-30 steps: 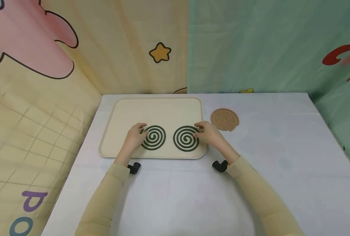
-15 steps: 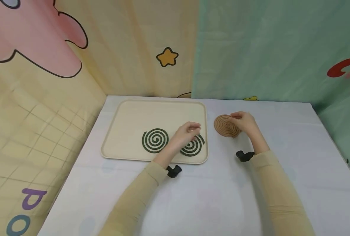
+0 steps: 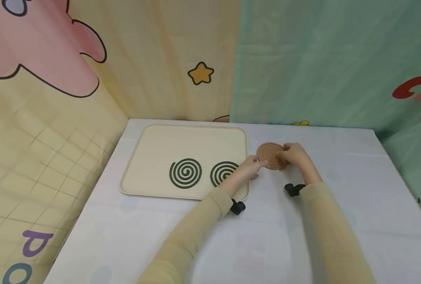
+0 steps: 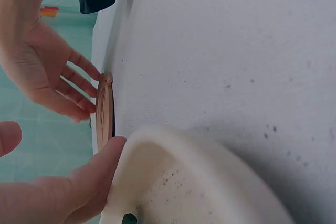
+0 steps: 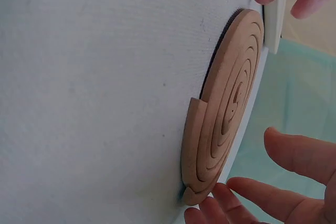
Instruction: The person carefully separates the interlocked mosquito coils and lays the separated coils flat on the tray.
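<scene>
Head view: soft, even light, as if from above, leaves the table pale and bright, while the curtain dims toward the right corner. Faint, blurry-edged shadows lie beside both sleeves. Wide-angle stretching slants the left side of the frame. The wrist views are dimmer and cooler grey. At lower right in the left one, the tray casts a soft shadow; in the right one, a thin dark shadow edges the coil, and the background is soft.

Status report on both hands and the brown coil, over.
Right hand touching brown coil. Left hand close beside it. Coil just right of tray. Nothing visibly blocking.
</scene>
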A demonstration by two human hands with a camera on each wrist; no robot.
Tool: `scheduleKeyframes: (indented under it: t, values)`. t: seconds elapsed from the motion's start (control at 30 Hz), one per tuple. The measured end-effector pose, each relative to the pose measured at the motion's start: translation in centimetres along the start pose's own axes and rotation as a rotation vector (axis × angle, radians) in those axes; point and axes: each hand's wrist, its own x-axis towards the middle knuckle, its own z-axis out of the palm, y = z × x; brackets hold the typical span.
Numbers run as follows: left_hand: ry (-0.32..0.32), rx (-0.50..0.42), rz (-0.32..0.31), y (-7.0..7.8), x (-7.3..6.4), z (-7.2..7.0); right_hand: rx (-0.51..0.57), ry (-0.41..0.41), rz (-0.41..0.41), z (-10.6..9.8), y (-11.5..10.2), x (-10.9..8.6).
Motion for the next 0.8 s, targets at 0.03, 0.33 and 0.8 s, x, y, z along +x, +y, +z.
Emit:
scheduleKeyframes:
  t: [0.03, 0.33, 0.8]
  values:
    - [-0.011, -0.014, -0.004, 0.0, 0.1, 0.0, -0.005, 0.0, 0.004, 0.0, 0.0, 0.1]
    - [-0.109, -0.115, 0.002, 0.0, 0.5, -0.2, -0.009, 0.012, 0.018, 0.3, -0.2, 0.1]
    - [-0.151, -0.192, 0.095, 0.2, 1.2, 0.1, 0.156, 0.085, 0.09, 0.3, 1.4, 0.1]
